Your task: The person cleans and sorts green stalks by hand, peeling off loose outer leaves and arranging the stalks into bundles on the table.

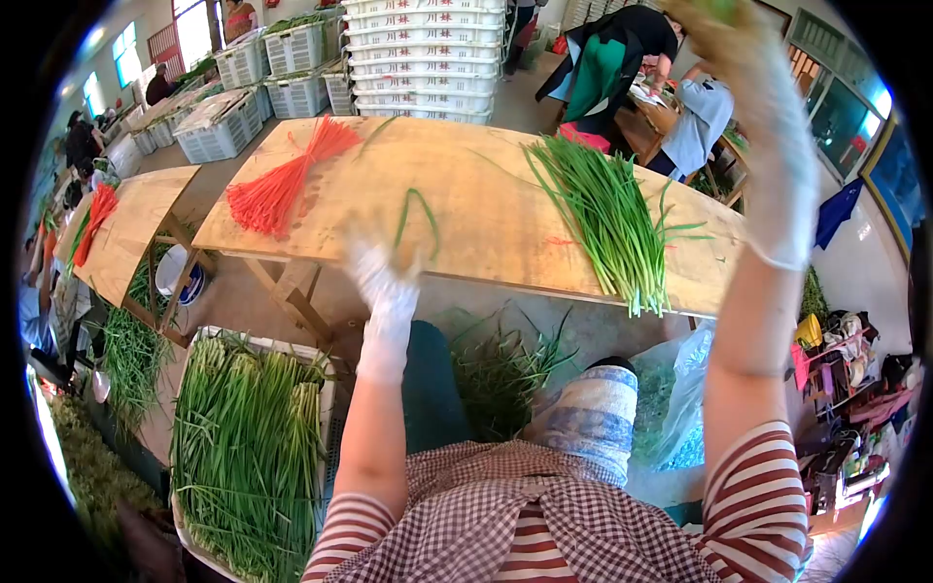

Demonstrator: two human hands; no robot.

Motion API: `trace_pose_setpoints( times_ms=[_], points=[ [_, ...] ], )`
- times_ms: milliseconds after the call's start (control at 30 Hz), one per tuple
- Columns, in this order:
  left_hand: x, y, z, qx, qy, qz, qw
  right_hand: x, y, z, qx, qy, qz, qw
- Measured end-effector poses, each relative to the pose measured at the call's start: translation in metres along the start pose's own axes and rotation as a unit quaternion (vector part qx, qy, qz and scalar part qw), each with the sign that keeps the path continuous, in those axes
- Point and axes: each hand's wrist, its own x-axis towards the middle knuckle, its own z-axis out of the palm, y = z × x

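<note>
My left hand (384, 282), in a whitish glove, is over the near edge of the wooden table (466, 209). Its fingers are blurred but look spread, with nothing seen in them. A loose green leaf (420, 209) lies just beyond it. My right hand (719, 44), also gloved, is raised at the top edge, smeared by motion and partly cut off. Something green shows at its fingers, too blurred to name. A bunch of garlic chives (607, 219) lies on the table's right part, pale ends toward me. Red ties (287, 185) lie fanned out at the left.
A white crate (328, 389) full of garlic chives stands on the floor at left. Loose greens (505, 374) lie under the table by a clear plastic bag (685, 389). Stacked white crates (425, 58) stand behind the table. Other people (612, 58) bend over work at the back right.
</note>
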Motion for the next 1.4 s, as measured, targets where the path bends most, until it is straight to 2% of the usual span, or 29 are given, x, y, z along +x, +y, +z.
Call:
trace_pose_setpoints(
  times_ms=[33, 67, 100, 133, 167, 200, 233, 267, 300, 367, 433, 467, 500, 533, 567, 600, 633, 700, 733, 800, 867, 933, 1000, 1033, 1100, 1167, 1267, 1333, 1400],
  points=[
    [-0.010, -0.002, 0.010, -0.094, -0.121, 0.027, 0.988, 0.003, 0.015, 0.022, 0.079, -0.006, -0.025, 0.997],
    [-0.022, -0.005, 0.029, -0.189, -0.236, 0.054, 0.952, -0.009, 0.032, 0.038, -0.348, 0.002, -0.180, 0.920],
    [-0.027, -0.002, 0.041, -0.281, -0.343, 0.082, 0.893, -0.032, 0.060, 0.063, -0.567, 0.024, -0.229, 0.791],
    [-0.019, 0.046, -0.026, -0.374, -0.322, 0.093, 0.865, -0.056, 0.087, 0.087, -0.741, 0.073, -0.275, 0.608],
    [-0.027, 0.067, -0.048, -0.363, -0.316, 0.106, 0.870, -0.099, 0.083, 0.095, -0.711, 0.017, -0.282, 0.644],
    [-0.049, 0.073, -0.045, -0.421, -0.214, 0.088, 0.877, -0.143, 0.080, 0.103, -0.675, -0.041, -0.284, 0.680],
    [-0.066, 0.073, -0.049, -0.531, -0.338, -0.145, 0.763, -0.186, 0.076, 0.111, -0.637, -0.099, -0.278, 0.712],
    [-0.080, 0.064, -0.040, -0.624, -0.384, -0.294, 0.614, -0.228, 0.077, 0.117, -0.451, -0.250, -0.137, 0.846],
    [-0.090, 0.056, -0.031, -0.683, -0.408, -0.428, 0.430, -0.275, 0.087, 0.115, -0.410, -0.326, -0.166, 0.836],
    [-0.093, 0.064, -0.033, -0.712, -0.403, -0.459, 0.347, -0.294, 0.048, 0.132, -0.479, -0.431, 0.077, 0.761],
    [-0.102, 0.070, -0.021, -0.727, -0.401, -0.500, 0.247, -0.321, 0.060, 0.135, -0.470, -0.474, 0.056, 0.742],
    [-0.102, 0.073, -0.021, -0.731, -0.390, -0.509, 0.234, -0.331, 0.064, 0.135, -0.604, -0.426, -0.143, 0.658],
    [-0.095, 0.078, -0.024, -0.734, -0.380, -0.517, 0.223, -0.325, 0.057, 0.130, -0.504, -0.444, 0.010, 0.741],
    [-0.091, 0.081, -0.026, -0.737, -0.370, -0.525, 0.211, -0.311, 0.042, 0.120, -0.383, -0.444, 0.162, 0.794],
    [-0.092, 0.081, -0.024, -0.727, -0.373, -0.526, 0.234, -0.297, 0.029, 0.110, -0.247, -0.427, 0.308, 0.814],
    [-0.096, 0.080, -0.021, -0.717, -0.375, -0.528, 0.257, -0.284, 0.024, 0.101, -0.159, -0.442, 0.396, 0.789],
    [-0.100, 0.079, -0.020, -0.706, -0.377, -0.531, 0.279, -0.287, 0.026, 0.091, -0.135, -0.426, 0.355, 0.821],
    [-0.101, 0.074, -0.022, -0.702, -0.382, -0.534, 0.276, -0.302, 0.027, 0.071, -0.084, -0.388, 0.270, 0.877],
    [-0.102, 0.072, -0.023, -0.700, -0.385, -0.535, 0.275, -0.316, 0.037, 0.070, -0.098, -0.325, 0.186, 0.922],
    [-0.103, 0.075, -0.024, -0.691, -0.383, -0.524, 0.317, -0.331, 0.044, 0.069, -0.071, -0.287, 0.179, 0.938],
    [-0.106, 0.078, -0.024, -0.685, -0.375, -0.513, 0.355, -0.333, 0.046, 0.066, -0.083, -0.289, 0.179, 0.937],
    [-0.109, 0.072, -0.023, -0.692, -0.391, -0.482, 0.369, -0.326, 0.045, 0.059, -0.135, -0.332, 0.181, 0.916],
    [-0.113, 0.062, -0.024, -0.701, -0.402, -0.463, 0.363, -0.297, 0.047, 0.057, -0.135, -0.318, 0.174, 0.922],
    [-0.116, 0.056, -0.024, -0.691, -0.406, -0.457, 0.385, -0.282, 0.052, 0.059, -0.136, -0.309, 0.171, 0.925],
    [-0.128, 0.043, -0.019, -0.670, -0.415, -0.442, 0.428, -0.262, 0.071, 0.071, -0.114, -0.260, 0.117, 0.952],
    [-0.140, 0.034, -0.010, -0.666, -0.412, -0.438, 0.441, -0.232, 0.083, 0.096, -0.028, -0.226, 0.091, 0.970],
    [-0.145, 0.031, -0.010, -0.655, -0.406, -0.446, 0.455, -0.182, 0.076, 0.132, -0.011, -0.226, 0.053, 0.973],
    [-0.145, 0.030, -0.008, -0.654, -0.410, -0.440, 0.458, -0.154, 0.081, 0.165, 0.096, -0.205, 0.162, 0.960],
    [-0.148, 0.028, -0.005, -0.654, -0.414, -0.436, 0.459, -0.119, 0.071, 0.184, 0.068, -0.176, 0.184, 0.965]
  ],
)
